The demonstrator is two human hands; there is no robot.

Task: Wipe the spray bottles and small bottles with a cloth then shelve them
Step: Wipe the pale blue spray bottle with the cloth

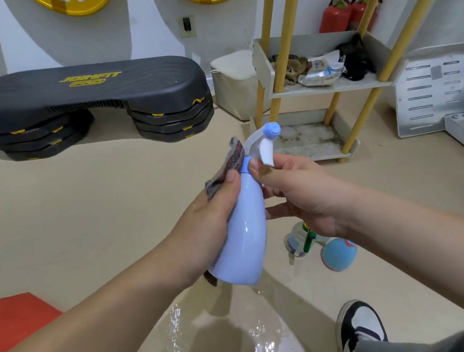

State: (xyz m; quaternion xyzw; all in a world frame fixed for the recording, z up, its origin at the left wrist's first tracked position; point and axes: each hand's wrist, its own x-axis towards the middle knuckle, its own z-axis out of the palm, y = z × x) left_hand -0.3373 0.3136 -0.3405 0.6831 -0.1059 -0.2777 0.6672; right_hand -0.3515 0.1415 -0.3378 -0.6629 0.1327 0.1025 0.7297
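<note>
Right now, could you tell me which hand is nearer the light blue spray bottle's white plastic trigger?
Right. The right hand pinches the neck of the light blue spray bottle beneath the white plastic trigger; the left hand holds a grey cloth against its body below.

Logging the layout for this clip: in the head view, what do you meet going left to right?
Black step platform → left hand holding cloth → light blue spray bottle → right hand → slotted metal panel.
</note>
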